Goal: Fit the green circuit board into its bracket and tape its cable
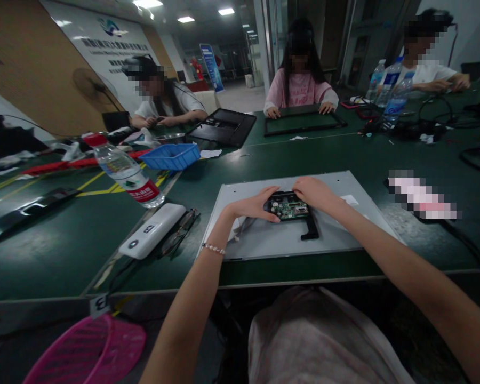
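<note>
A green circuit board sits in a black plastic bracket whose arm reaches down to the right. Beneath it lies a flat grey-white panel, partly covered by my forearms. My left hand grips the bracket's left end, thumb at the near edge and fingers at the far edge. Curled at the far right edge of the same bracket, my right hand has its fingertips pressed on it; the exact contact is hidden. Pale wires lie by my left wrist.
Left of the panel are a white power bank, glasses, a water bottle and a blue tray. A blurred pink object is at right. Three people sit beyond, one touching a black frame. A pink basket stands below.
</note>
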### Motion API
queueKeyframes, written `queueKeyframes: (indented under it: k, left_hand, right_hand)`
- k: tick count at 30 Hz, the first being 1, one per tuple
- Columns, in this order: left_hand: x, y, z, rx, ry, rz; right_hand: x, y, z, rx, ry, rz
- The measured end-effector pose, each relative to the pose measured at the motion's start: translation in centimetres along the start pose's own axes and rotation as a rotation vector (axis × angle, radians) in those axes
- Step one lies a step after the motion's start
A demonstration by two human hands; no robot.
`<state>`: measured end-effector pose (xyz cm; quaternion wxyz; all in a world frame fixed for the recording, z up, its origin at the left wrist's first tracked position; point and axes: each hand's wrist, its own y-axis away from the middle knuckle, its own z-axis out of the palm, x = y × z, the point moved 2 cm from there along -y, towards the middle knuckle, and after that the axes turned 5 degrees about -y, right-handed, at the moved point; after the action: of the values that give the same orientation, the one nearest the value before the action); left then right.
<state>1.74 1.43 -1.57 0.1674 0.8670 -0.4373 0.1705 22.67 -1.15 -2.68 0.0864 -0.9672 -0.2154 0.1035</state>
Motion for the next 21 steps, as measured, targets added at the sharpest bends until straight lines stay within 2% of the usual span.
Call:
queueKeyframes:
  k: [9,21]
  left_hand:
    - [-0.1,-0.06,0.04,-0.015,0.03,0.013]
    - [-0.36,-0.07,0.18,-0.021,0.026,-0.006]
  right_hand:
    - [0.32,-0.02,-0.27,0.06,0.015,0.042]
    - [-0.6,0.38,-0.29,-0.06,0.04,0.025]
